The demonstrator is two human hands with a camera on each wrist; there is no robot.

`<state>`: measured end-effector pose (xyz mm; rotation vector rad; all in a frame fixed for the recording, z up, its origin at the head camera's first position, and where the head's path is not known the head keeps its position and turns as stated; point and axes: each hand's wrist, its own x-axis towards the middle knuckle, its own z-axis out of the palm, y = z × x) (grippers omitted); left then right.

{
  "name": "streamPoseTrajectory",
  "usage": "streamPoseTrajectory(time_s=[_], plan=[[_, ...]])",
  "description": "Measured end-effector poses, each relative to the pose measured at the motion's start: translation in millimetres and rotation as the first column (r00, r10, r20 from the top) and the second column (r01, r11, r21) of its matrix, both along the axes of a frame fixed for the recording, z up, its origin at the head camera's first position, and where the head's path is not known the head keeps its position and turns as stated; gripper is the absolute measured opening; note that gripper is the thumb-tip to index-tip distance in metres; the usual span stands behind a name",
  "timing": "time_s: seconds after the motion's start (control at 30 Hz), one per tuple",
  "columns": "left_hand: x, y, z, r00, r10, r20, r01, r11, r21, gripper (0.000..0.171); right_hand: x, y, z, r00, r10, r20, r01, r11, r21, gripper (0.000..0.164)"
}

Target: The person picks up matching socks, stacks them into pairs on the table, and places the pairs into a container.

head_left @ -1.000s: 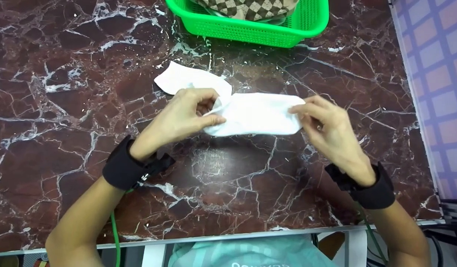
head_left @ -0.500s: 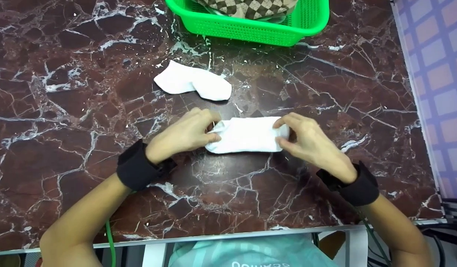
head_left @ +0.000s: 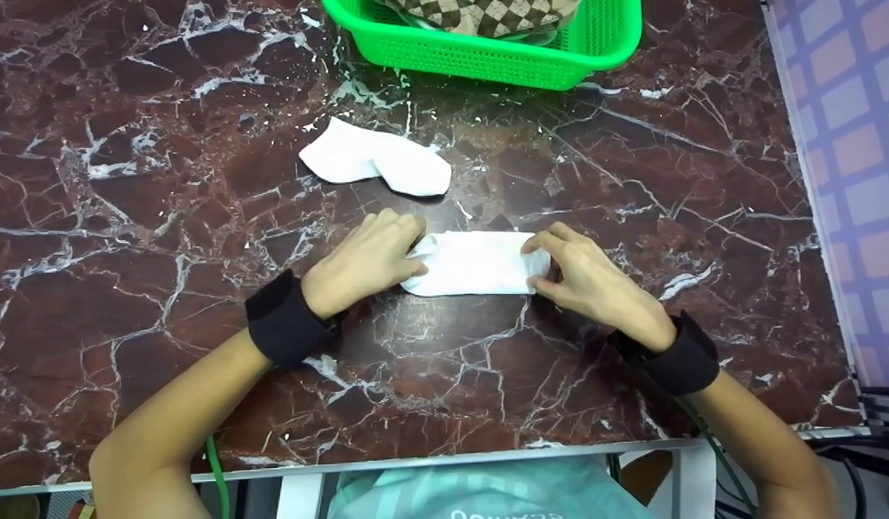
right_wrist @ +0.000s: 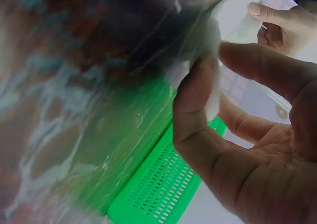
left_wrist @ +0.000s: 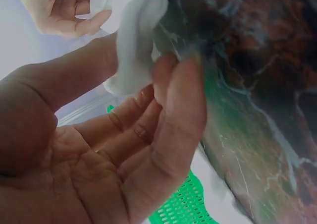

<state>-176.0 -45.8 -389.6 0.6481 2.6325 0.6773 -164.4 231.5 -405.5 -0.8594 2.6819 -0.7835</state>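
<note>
A white sock (head_left: 480, 263) lies stretched sideways, close over the marbled table, between my two hands. My left hand (head_left: 372, 256) pinches its left end between thumb and fingers; in the left wrist view the white cloth (left_wrist: 136, 45) shows between thumb and fingertips. At the other end my right hand (head_left: 592, 277) pinches the folded edge, and the right wrist view shows a thin strip of the sock (right_wrist: 213, 70) held between thumb and forefinger. A second white sock (head_left: 408, 162), bent in the middle, lies on the table beyond the left hand.
A green plastic basket (head_left: 466, 63) with a brown checkered cloth (head_left: 494, 16) in it stands at the back. The dark red marbled table (head_left: 163, 180) has its front edge near the person's body. A panel with a checked pattern (head_left: 862, 180) borders the right side.
Both hands have brought the held sock down and nearer the body. My right hand has shifted left, and its end of the sock now shows a fold. The other sock has stayed in place.
</note>
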Motion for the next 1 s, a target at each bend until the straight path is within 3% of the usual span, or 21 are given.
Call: streamPoseTrajectory(time_s=[0.3, 0.5, 1.0], plan=[[1.2, 2.5, -1.9, 0.982, 0.120, -0.147, -0.127, 0.991, -0.039, 0.031, 0.1, 3.2, -3.0, 0.999, -0.003, -0.052, 0.004, 1.000, 0.011, 0.028], [-0.6, 2.8, -6.6, 0.963, 0.139, -0.230, -0.162, 0.983, -0.085, 0.027, -0.5, 3.2, -4.6, 0.998, -0.009, -0.057, 0.010, 1.000, 0.020, 0.029], [-4.1, 1.6, -12.4, 0.967, 0.128, -0.222, -0.154, 0.983, -0.103, 0.023, -1.8, 3.9, -5.1, 0.999, -0.006, -0.041, 0.007, 1.000, 0.030, 0.031]])
